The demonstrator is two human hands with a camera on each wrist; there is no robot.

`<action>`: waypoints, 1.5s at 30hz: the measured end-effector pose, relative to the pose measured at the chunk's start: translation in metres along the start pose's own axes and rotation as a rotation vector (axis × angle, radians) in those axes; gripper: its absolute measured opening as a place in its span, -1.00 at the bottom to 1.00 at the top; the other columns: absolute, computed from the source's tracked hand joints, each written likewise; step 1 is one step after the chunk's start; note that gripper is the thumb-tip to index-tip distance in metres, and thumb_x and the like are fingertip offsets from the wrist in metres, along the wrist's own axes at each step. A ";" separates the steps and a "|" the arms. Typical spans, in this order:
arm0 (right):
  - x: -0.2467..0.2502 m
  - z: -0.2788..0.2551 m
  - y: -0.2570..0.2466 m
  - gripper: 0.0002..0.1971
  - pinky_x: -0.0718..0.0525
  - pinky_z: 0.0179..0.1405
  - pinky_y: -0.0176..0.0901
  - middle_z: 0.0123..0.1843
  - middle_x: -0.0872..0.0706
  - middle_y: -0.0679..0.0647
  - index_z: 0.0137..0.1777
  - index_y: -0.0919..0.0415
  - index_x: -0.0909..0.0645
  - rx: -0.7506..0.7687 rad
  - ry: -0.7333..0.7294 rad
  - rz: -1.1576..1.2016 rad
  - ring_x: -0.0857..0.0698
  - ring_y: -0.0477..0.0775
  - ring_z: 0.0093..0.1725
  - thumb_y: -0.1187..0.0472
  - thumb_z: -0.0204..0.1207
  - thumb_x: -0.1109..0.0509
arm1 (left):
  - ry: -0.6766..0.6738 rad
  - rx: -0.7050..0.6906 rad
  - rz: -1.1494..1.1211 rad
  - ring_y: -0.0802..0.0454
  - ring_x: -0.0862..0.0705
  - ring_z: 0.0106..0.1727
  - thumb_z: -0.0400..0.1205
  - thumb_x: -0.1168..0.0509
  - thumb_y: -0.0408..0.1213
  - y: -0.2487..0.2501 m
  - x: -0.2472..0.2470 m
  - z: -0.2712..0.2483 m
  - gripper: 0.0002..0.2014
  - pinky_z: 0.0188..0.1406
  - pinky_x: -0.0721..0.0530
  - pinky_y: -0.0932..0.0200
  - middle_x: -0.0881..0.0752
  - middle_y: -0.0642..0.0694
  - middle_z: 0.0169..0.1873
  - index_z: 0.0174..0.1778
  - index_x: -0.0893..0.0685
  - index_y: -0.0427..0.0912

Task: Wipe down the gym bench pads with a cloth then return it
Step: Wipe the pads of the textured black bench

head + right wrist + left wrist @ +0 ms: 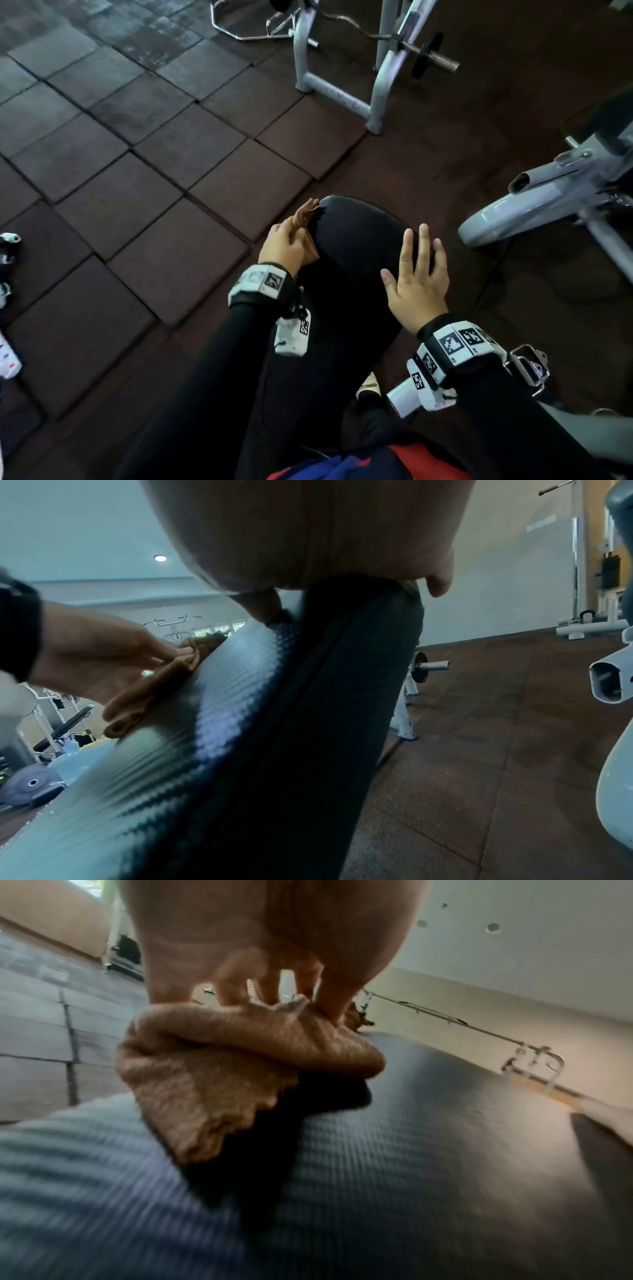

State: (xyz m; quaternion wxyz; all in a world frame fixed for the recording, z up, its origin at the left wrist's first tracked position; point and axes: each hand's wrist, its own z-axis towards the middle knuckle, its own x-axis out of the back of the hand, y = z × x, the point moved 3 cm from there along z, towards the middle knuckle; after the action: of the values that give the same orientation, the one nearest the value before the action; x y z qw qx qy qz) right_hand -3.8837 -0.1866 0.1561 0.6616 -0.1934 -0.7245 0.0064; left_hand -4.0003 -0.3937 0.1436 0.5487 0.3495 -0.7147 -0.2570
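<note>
A black textured bench pad (pixel 356 240) runs away from me in the middle of the head view. My left hand (pixel 291 236) is at the pad's left edge and grips a brown cloth (pixel 306 212), whose end sticks out past the fingers. In the left wrist view the cloth (pixel 222 1069) is bunched under fingers and thumb, one corner hanging over the pad (pixel 428 1150). My right hand (pixel 418 274) lies flat on the pad's right side, fingers spread, holding nothing. The right wrist view shows the cloth (pixel 147 699) against the pad (pixel 240 696).
A grey rack frame (pixel 342 92) with a barbell and plate (pixel 428 56) stands beyond the pad. A grey machine arm (pixel 534 202) reaches in from the right. Dark rubber floor tiles (pixel 137 171) spread to the left, with small white items (pixel 7 253) at the left edge.
</note>
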 end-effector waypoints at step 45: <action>-0.008 0.003 0.004 -0.23 -0.05 0.51 0.29 0.66 0.35 -0.08 0.62 -0.08 0.36 -0.042 0.078 -0.016 0.17 0.18 0.62 -0.17 0.60 -0.06 | 0.017 -0.122 -0.166 0.02 -0.20 0.63 0.76 -0.01 -0.18 -0.092 -0.014 -0.043 -0.57 0.62 -0.08 -0.11 -0.36 0.08 0.56 0.57 -0.32 0.15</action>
State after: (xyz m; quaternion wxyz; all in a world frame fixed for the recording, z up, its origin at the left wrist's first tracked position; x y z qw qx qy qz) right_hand -3.8854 -0.1846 0.1475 0.6850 -0.2016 -0.6997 -0.0216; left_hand -3.9372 -0.4393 0.0776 0.5519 0.3758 -0.6615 -0.3415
